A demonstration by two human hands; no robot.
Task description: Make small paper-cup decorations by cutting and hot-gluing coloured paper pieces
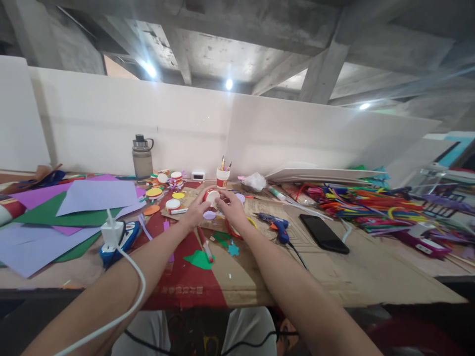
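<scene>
Over the middle of the cardboard, my left hand (198,210) and my right hand (233,206) both grip a small round piece with a white face and a red rim (213,199). Fingers of both hands wrap its edge, so part of it is hidden. Just beneath lies a lilac paper disc (210,215), with another lilac disc (240,198) to the right. A white round piece (172,204), a yellow disc (178,195) and an orange disc (151,210) rest left of my hands. Nearer me are a red pen (206,245), green paper scraps (199,259) and a blue star cutout (233,248).
A blue glue gun (276,225) and a black phone (323,233) lie to the right, before heaped colourful pipe cleaners (356,200). On the left are coloured paper sheets (96,198), a plugged power strip (118,242) and a bottle (142,158). A cup of brushes (223,177) stands behind.
</scene>
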